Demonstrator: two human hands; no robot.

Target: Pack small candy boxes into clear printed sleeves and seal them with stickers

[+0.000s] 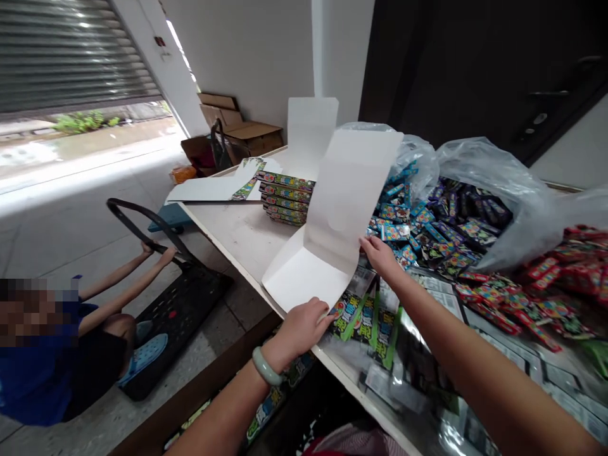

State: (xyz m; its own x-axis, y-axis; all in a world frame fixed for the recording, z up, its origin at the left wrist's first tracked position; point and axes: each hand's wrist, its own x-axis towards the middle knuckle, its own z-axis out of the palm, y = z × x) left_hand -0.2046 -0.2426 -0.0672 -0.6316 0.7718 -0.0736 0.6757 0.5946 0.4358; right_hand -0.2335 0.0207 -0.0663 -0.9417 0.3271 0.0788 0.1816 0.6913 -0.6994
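White carton blank; left hand flat on its edge; right hand pinching it

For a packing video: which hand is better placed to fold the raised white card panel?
Right, probably: the right hand sits at the crease beside the raised white card panel, while the left hand lies on the flat section's near edge, suited to steadying.

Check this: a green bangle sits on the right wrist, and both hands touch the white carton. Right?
No: the green bangle is on the left wrist, as the head view shows. The left hand and right hand touch the white carton.
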